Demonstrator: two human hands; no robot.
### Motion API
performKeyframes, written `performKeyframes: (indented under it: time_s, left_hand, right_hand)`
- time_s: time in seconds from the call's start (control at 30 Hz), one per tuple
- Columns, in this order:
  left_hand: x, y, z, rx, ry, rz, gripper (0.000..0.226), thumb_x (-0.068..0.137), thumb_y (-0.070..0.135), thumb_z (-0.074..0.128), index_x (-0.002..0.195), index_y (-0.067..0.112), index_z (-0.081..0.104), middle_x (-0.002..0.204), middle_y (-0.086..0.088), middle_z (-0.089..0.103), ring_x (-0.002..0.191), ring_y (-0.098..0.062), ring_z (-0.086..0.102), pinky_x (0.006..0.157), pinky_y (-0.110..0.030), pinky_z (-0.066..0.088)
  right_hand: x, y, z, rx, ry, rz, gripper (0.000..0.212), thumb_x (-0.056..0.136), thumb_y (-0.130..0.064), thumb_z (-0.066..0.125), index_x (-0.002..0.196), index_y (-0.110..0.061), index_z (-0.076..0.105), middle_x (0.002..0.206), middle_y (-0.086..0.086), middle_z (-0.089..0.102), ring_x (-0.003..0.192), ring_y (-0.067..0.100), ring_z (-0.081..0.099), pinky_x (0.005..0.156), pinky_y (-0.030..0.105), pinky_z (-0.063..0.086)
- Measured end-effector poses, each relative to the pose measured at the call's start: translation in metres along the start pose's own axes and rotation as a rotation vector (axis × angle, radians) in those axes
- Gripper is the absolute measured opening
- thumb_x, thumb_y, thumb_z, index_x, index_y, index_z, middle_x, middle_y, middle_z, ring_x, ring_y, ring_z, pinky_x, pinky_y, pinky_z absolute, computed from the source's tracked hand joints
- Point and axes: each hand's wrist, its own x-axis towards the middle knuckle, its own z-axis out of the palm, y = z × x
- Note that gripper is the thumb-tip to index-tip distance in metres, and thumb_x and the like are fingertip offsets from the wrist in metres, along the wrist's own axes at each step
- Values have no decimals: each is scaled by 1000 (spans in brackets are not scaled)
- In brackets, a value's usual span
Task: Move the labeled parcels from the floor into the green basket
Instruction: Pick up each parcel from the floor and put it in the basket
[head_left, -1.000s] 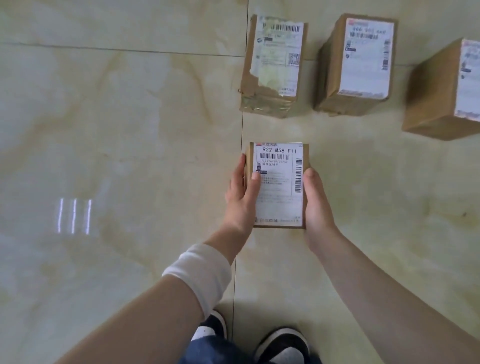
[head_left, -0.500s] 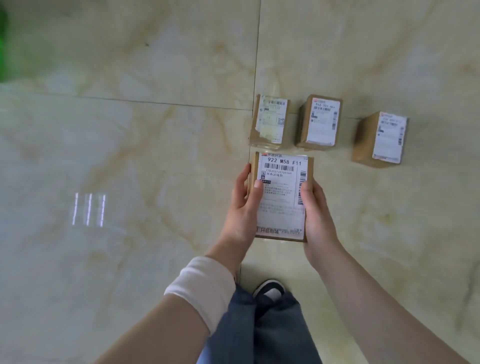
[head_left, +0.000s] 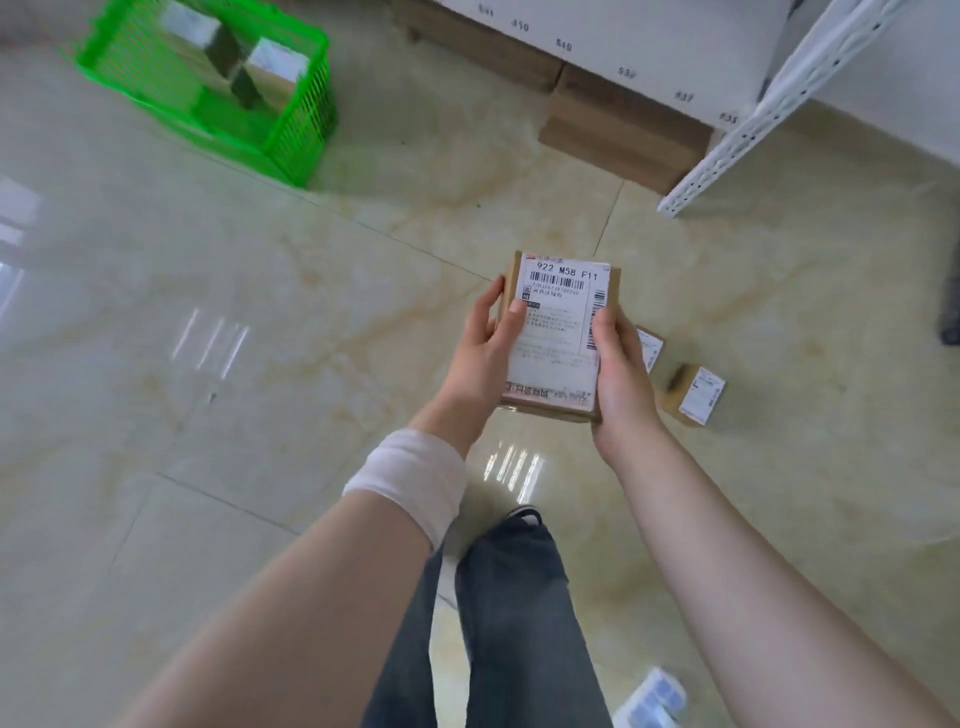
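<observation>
Grey-blue denim trouser legs (head_left: 514, 623) are hanging closest to the camera, straight below the cardboard box (head_left: 558, 332), with a dark shoe toe (head_left: 524, 514) poking out under the hem. A soft white cloth band (head_left: 410, 480) is wrapping the left wrist, down and left of the box.

The left hand (head_left: 480, 358) is gripping the box along its left edge, thumb lying flat on the paper label and fingers curling round the side. The right hand (head_left: 621, 379) is clasping the right edge the same way, thumb resting beside the side barcode, its fingers hidden behind the cardboard. The box is sitting snugly between both hands, lifted clear of the glossy, marbled tile floor (head_left: 234, 415). It is a small flat brown rectangle, and a smooth white shipping label with printed barcodes is covering nearly all of its top face.

Right of the box, a small brown parcel (head_left: 696, 395) with its own white label is lying on the tiles, and a second parcel (head_left: 649, 348) is showing only partly past the right hand.

Far up and left of the box, a bright green plastic mesh basket (head_left: 304, 119) is standing with boxes inside. Up and right of the box, plain brown cartons (head_left: 623, 124) are sitting under a white shelf (head_left: 649, 36), whose perforated metal upright (head_left: 769, 109) is slanting across the corner.
</observation>
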Motion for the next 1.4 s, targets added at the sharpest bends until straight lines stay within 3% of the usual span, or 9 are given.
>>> performKeyframes:
  time_s: [0.13, 0.4, 0.63, 0.77, 0.9, 1.0, 1.13, 1.27, 1.4]
  left_hand:
    - [-12, 41, -76, -67, 84, 37, 49, 96, 31, 43, 143, 28, 31, 96, 12, 61, 70, 6, 64, 57, -10, 52]
    - [26, 105, -255, -184, 188, 94, 41, 94, 31, 45, 133, 39, 35, 131, -9, 55, 105, -18, 59, 72, -14, 53]
    - [87, 179, -356, -198, 292, 128, 46, 95, 23, 44, 141, 24, 33, 112, -2, 58, 84, -3, 58, 62, -6, 50]
    - [136, 233, -390, -184, 296, 135, 46, 96, 21, 44, 140, 20, 34, 99, 4, 60, 81, -3, 58, 62, -6, 50]
    - [197, 279, -429, -178, 316, 123, 47, 96, 24, 44, 141, 24, 34, 109, -3, 59, 80, -4, 59, 60, -6, 50]
    - [244, 305, -461, -177, 328, 121, 48, 96, 25, 43, 142, 23, 32, 116, -7, 58, 87, -9, 59, 63, -7, 50]
    - [300, 339, -504, -216, 335, 98, 49, 96, 22, 42, 143, 22, 29, 129, -12, 56, 101, -16, 56, 66, -6, 49]
    - [351, 366, -549, -214, 286, 33, 52, 96, 22, 43, 145, 22, 26, 122, -3, 57, 100, -14, 58, 70, -8, 51]
    - [435, 378, -605, -145, 169, -59, 53, 93, 22, 50, 140, 30, 28, 98, 17, 58, 73, 5, 66, 67, -14, 55]
  right_hand:
    - [-21, -8, 88, -67, -75, 1, 48, 93, -42, 49, 138, -29, 40, 115, -3, 64, 97, 10, 65, 69, 27, 55]
    - [-8, 1, 288, -153, -219, 30, 41, 94, -41, 45, 132, -28, 45, 101, -5, 69, 84, 10, 69, 66, 30, 56]
    - [36, -18, 428, -118, -276, 19, 41, 94, -36, 48, 132, -21, 47, 101, -1, 68, 78, 9, 68, 70, 31, 57]
    - [77, -46, 490, -103, -293, 27, 42, 94, -34, 48, 132, -17, 47, 98, -2, 69, 71, 4, 70, 61, 25, 57]
    - [130, -67, 557, -137, -306, 22, 42, 93, -38, 48, 132, -22, 47, 100, -4, 69, 73, 4, 70, 66, 28, 56]
    - [168, -80, 608, -175, -292, 4, 44, 93, -41, 49, 131, -20, 49, 113, 3, 68, 91, 16, 68, 78, 36, 56]
    - [210, -95, 675, -260, -289, 32, 26, 95, -38, 47, 91, -18, 64, 81, -4, 75, 73, 13, 71, 67, 30, 57]
    - [244, -108, 734, -264, -243, 90, 33, 94, -40, 48, 103, -12, 64, 94, 7, 72, 77, 20, 69, 64, 30, 57]
    - [307, -99, 786, -211, -112, 146, 21, 93, -33, 51, 96, -15, 62, 91, 7, 70, 73, 17, 67, 60, 28, 56]
